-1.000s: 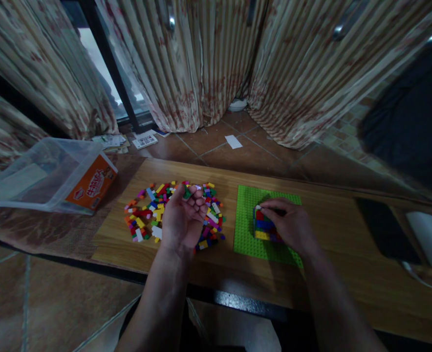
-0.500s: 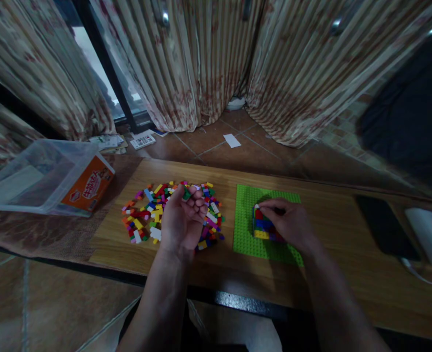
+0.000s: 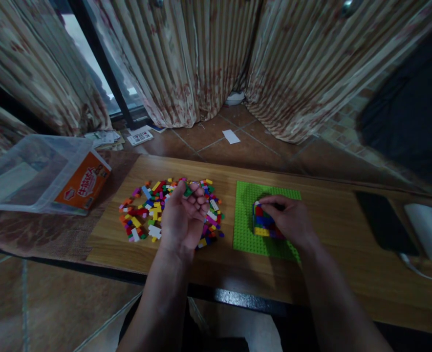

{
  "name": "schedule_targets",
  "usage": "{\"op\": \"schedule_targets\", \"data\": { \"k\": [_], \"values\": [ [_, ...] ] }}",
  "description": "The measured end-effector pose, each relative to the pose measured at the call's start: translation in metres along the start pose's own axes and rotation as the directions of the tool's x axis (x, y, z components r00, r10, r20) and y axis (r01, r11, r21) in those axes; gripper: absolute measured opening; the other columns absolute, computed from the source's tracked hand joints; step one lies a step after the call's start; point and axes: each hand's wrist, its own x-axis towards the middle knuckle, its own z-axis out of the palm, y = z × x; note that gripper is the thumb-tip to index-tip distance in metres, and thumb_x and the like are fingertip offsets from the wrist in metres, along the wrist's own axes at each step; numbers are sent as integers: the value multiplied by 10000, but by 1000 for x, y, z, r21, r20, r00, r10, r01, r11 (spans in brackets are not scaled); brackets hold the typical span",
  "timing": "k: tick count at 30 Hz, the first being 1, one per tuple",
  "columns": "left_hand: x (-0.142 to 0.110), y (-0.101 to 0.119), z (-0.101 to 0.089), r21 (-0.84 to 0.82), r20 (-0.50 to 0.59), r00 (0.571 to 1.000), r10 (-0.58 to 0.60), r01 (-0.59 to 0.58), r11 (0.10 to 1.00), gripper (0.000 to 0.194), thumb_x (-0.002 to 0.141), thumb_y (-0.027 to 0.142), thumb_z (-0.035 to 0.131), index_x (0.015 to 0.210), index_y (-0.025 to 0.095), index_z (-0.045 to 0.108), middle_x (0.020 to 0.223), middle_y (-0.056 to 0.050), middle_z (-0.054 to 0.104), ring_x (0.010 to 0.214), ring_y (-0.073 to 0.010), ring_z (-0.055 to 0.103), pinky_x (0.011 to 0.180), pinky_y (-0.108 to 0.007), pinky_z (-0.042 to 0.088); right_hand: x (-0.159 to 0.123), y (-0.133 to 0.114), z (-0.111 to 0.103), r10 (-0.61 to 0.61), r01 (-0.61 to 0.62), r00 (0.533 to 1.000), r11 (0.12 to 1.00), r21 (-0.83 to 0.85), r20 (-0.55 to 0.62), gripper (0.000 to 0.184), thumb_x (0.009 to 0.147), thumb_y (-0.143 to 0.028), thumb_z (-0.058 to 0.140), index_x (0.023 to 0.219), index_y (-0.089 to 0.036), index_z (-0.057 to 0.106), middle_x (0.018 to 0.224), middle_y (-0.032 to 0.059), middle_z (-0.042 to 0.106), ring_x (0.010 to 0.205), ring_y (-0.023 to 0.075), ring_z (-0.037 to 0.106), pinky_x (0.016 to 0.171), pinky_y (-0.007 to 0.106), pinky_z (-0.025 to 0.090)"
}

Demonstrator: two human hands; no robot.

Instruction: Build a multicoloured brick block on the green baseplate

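My left hand (image 3: 184, 217) is palm up above the brick pile, its fingers curled around a green toy brick (image 3: 188, 191) near the thumb tip. My right hand (image 3: 287, 217) is over a small built block of bricks (image 3: 263, 222) in red, blue and yellow rows. Thumb and forefinger pinch at a small white brick (image 3: 257, 202) on that block's far left corner. The hand hides the block's right side. Beneath the block lies a green studded baseplate (image 3: 245, 220).
Loose bricks (image 3: 153, 210) in many colours spread across the wooden table (image 3: 216, 269). A clear plastic bin (image 3: 36, 171) with an orange label stands at the left. To the right lie a black phone (image 3: 384, 220) and a white device (image 3: 430, 232) with a cable.
The view has shifted slightly. Both hands keep nearly the same positions, the left around the green brick and the right at the block's corner.
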Motion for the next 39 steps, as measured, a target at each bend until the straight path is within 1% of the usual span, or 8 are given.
{"op": "schedule_targets", "data": {
  "k": [3,7,10,13,19,27,34,39],
  "values": [
    [-3,-15,2,258,34,999,-5,-4,966,274,910,340,518,753,134,606,720,-40,637,570,-101,548,528,-199,438,-1,1,1,-25,25,1000,1000,3,-1,163,745,-330,632,797,-227,748,854,24,746,793,197,673,743,339,519],
    [-2,-55,4,611,118,993,32,-98,786,223,865,351,586,778,152,638,870,-68,691,660,-138,591,539,-217,431,-1,0,1,-53,53,999,999,9,-11,172,741,-333,632,806,-219,743,852,30,744,791,197,668,754,346,516],
    [4,-85,3,708,216,976,8,-163,687,257,906,395,513,889,176,645,958,-63,684,754,-168,619,562,-235,444,-1,-1,1,-58,58,998,998,0,-13,172,735,-329,630,803,-216,740,834,28,739,784,195,664,761,348,510],
    [13,-101,-1,745,323,946,35,-277,607,315,935,438,458,932,180,637,968,-58,672,831,-178,620,663,-257,466,0,-3,0,-47,47,999,999,-9,-7,154,738,-321,627,788,-223,735,826,20,737,783,190,663,762,341,504],
    [15,-102,-1,756,439,895,74,-413,508,307,958,428,435,962,184,620,938,-35,648,874,-172,598,771,-264,451,1,-1,-3,-55,55,998,998,-8,17,141,758,-307,621,802,-232,731,841,14,739,804,189,666,775,339,497],
    [22,-94,11,773,527,846,77,-516,370,241,963,362,439,880,194,591,804,-6,601,756,-155,556,701,-241,398,3,3,-6,-80,80,997,997,13,2,178,806,-309,573,853,-239,730,891,19,750,841,190,677,816,356,501],
    [15,-94,18,786,484,863,145,-501,362,188,925,323,525,791,201,575,680,18,549,652,-149,508,651,-237,341,2,1,-5,-86,86,996,996,-20,-6,172,783,-279,584,854,-234,734,880,21,750,813,189,676,800,349,504],
    [13,-95,20,796,493,859,140,-510,325,186,930,308,505,784,209,563,655,19,530,644,-158,502,644,-246,332,2,1,-1,-72,71,997,997,-37,-34,171,763,-265,585,830,-229,738,870,26,752,806,193,679,793,349,509]
  ]
}}
